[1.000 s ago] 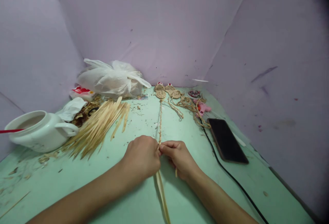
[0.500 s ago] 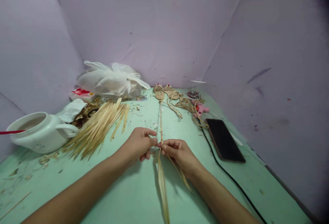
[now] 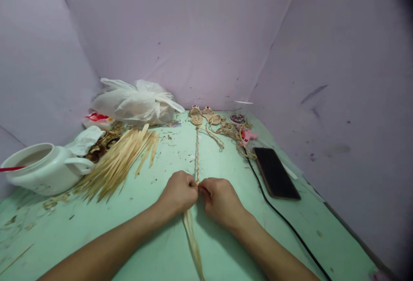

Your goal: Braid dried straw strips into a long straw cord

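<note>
A thin braided straw cord (image 3: 197, 156) runs along the green table (image 3: 161, 246) from small woven straw pieces (image 3: 195, 117) at the back towards me. My left hand (image 3: 179, 192) and my right hand (image 3: 219, 199) meet at the near end of the braid, both closed in a pinch on its strands. Loose flat straw strips (image 3: 192, 242) trail from under my hands towards the table's front edge.
A heap of straw strips (image 3: 118, 162) lies left of the braid, beside a white pot (image 3: 41, 171) and a white plastic bag (image 3: 134, 102). At the right lie a dark phone (image 3: 275, 172), a black cable (image 3: 284, 220), a pink glue gun (image 3: 247, 135) and tangled cord. Lilac walls enclose the table.
My hands, apart half a second ago with the strands spread, have closed together on the braid's end. The loose strips now hang as one bundle.
</note>
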A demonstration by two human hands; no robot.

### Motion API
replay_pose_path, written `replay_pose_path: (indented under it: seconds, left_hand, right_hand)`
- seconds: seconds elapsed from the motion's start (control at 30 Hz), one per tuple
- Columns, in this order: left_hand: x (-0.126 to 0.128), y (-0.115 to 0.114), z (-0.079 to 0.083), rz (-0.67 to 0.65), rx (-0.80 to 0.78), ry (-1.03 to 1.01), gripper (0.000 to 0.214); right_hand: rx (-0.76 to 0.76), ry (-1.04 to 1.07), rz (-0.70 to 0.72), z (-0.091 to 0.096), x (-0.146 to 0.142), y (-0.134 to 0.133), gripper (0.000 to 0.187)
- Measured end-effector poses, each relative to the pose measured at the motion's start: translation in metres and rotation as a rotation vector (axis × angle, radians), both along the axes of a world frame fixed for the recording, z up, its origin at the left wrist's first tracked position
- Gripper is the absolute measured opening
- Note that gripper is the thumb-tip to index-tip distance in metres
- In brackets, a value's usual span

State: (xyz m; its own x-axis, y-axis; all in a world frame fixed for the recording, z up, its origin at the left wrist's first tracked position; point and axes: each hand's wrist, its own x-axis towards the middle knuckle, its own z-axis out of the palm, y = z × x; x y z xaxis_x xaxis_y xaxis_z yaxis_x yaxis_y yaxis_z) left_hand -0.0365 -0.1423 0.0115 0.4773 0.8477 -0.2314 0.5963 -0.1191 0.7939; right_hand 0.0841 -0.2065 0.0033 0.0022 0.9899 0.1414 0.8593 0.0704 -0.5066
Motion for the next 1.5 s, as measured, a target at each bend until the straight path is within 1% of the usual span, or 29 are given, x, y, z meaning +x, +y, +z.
replay_pose_path:
  seconds: [0.03,0.07,0.2,0.23,0.3,0.37,0.43,0.5,0.57,0.63,0.67,0.7,0.73,0.77,0.8,0.87,0.9,0.93,0.97,1.0,1.1,1.17,1.2,1.23,1.27,1.37,1.4,1.43,1.5]
  left_hand:
    - [0.0,0.0,-0.002,-0.009,0.016,-0.023,0.012]
    - [0.0,0.001,-0.003,-0.015,-0.003,-0.046,0.012]
    - [0.0,-0.001,-0.004,0.035,-0.126,-0.134,0.013]
    - [0.0,-0.001,-0.003,0.051,-0.155,-0.15,0.012]
    - [0.001,-0.003,-0.001,0.081,-0.233,-0.172,0.011]
    - [0.001,-0.005,0.003,0.098,-0.323,-0.189,0.011]
    - [-0.001,-0.004,0.006,0.084,-0.388,-0.207,0.013]
    - [-0.002,-0.003,0.007,0.038,-0.384,-0.22,0.014]
    - [-0.004,0.0,0.007,-0.006,-0.339,-0.213,0.012]
    - [-0.005,0.004,0.006,-0.031,-0.322,-0.203,0.008]
    - [-0.005,0.005,0.005,-0.043,-0.328,-0.206,0.007]
    - [-0.005,0.006,0.005,-0.055,-0.339,-0.214,0.008]
    - [-0.006,0.007,0.004,-0.069,-0.348,-0.227,0.01]
    - [-0.006,0.007,0.004,-0.084,-0.353,-0.236,0.013]
    - [-0.006,0.007,0.004,-0.094,-0.351,-0.243,0.015]
    - [-0.006,0.006,0.005,-0.106,-0.344,-0.242,0.018]
    - [-0.006,0.006,0.005,-0.109,-0.339,-0.237,0.019]
    - [-0.006,0.005,0.006,-0.114,-0.331,-0.234,0.019]
    - [-0.005,0.004,0.006,-0.122,-0.323,-0.235,0.019]
    - [-0.005,0.004,0.005,-0.13,-0.314,-0.239,0.018]
    - [-0.005,0.004,0.005,-0.153,-0.286,-0.256,0.017]
    - [-0.005,0.005,0.006,-0.156,-0.268,-0.248,0.017]
    - [-0.006,0.005,0.006,-0.154,-0.258,-0.236,0.017]
    - [-0.006,0.005,0.007,-0.153,-0.248,-0.226,0.017]
    - [-0.006,0.005,0.009,-0.157,-0.243,-0.223,0.017]
    - [-0.006,0.004,0.01,-0.196,-0.25,-0.254,0.018]
    - [-0.006,0.003,0.01,-0.202,-0.25,-0.258,0.017]
    - [-0.006,0.003,0.01,-0.202,-0.244,-0.253,0.016]
    - [-0.006,0.003,0.008,-0.195,-0.214,-0.221,0.014]
  right_hand:
    - [0.006,-0.048,-0.005,0.001,-0.001,-0.001,0.016]
    - [0.008,-0.088,-0.019,0.003,-0.002,-0.002,0.016]
    - [-0.003,-0.177,-0.121,0.011,-0.006,-0.008,0.019]
    - [0.002,-0.188,-0.124,0.012,-0.008,-0.01,0.019]
    - [0.031,-0.22,-0.079,0.013,-0.011,-0.013,0.018]
    - [0.08,-0.274,0.004,0.011,-0.014,-0.016,0.016]
    - [0.139,-0.334,0.07,0.009,-0.016,-0.018,0.015]
    - [0.189,-0.37,0.115,0.008,-0.017,-0.019,0.016]
    - [0.192,-0.346,0.157,0.01,-0.015,-0.019,0.015]
    - [0.138,-0.223,0.163,0.015,-0.009,-0.017,0.015]
    - [0.109,-0.125,0.117,0.018,-0.006,-0.015,0.018]
    - [0.085,-0.004,0.039,0.02,-0.001,-0.013,0.023]
    - [0.067,0.132,-0.067,0.021,0.003,-0.009,0.028]
    - [0.05,0.282,-0.193,0.02,0.006,-0.005,0.031]
    - [0.007,0.45,-0.273,0.019,0.01,0.0,0.031]
    - [-0.184,0.781,-0.304,0.013,0.013,0.008,0.026]
    - [-0.265,0.903,-0.283,0.01,0.014,0.011,0.023]
    - [-0.324,0.983,-0.257,0.006,0.014,0.013,0.022]
    - [-0.349,1.012,-0.23,0.003,0.013,0.015,0.021]
    - [-0.339,0.995,-0.205,0.001,0.012,0.015,0.021]
    - [-0.228,0.788,-0.155,-0.001,0.009,0.011,0.021]
    - [-0.116,0.661,-0.179,0.001,0.007,0.007,0.022]
    - [-0.075,0.639,-0.199,0.003,0.005,0.006,0.022]
    - [-0.069,0.654,-0.205,0.005,0.003,0.005,0.021]
    - [-0.104,0.709,-0.196,0.007,0.001,0.005,0.02]
    - [-0.368,0.976,-0.149,0.01,-0.006,0.005,0.013]
    - [-0.432,1.029,-0.157,0.011,-0.007,0.006,0.011]
    - [-0.455,1.044,-0.178,0.01,-0.009,0.007,0.009]
    - [-0.414,0.989,-0.206,0.008,-0.009,0.009,0.008]
